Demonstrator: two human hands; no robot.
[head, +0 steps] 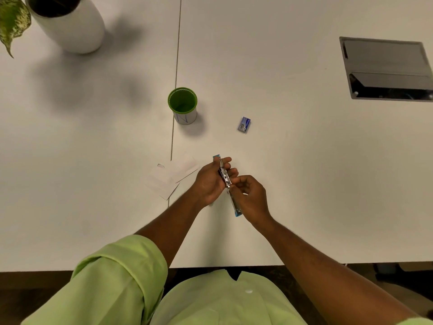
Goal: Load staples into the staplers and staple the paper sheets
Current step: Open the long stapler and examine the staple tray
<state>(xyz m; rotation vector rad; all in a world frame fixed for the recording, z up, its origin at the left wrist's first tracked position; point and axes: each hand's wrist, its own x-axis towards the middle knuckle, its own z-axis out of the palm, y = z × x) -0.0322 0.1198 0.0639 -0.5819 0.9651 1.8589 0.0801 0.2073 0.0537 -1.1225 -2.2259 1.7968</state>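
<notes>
A light-blue stapler [225, 177] is swung fully open above the white table [304, 172], its metal staple channel facing up. My left hand [210, 181] grips the far half of it, fingers curled round the body. My right hand [249, 197] holds the near half, its fingertips pinching at the hinge in the middle; whether a strip of staples lies between them is too small to tell. A small blue staple box [244, 124] lies farther back on the table. Several white paper sheets [172, 177] lie overlapping to the left of my left hand.
A green cup [182, 105] with a white label stands behind the sheets on the table seam. A white plant pot [70, 22] with a leaf [13, 22] is at the far left. A dark cable hatch [386, 69] is set into the table at the right.
</notes>
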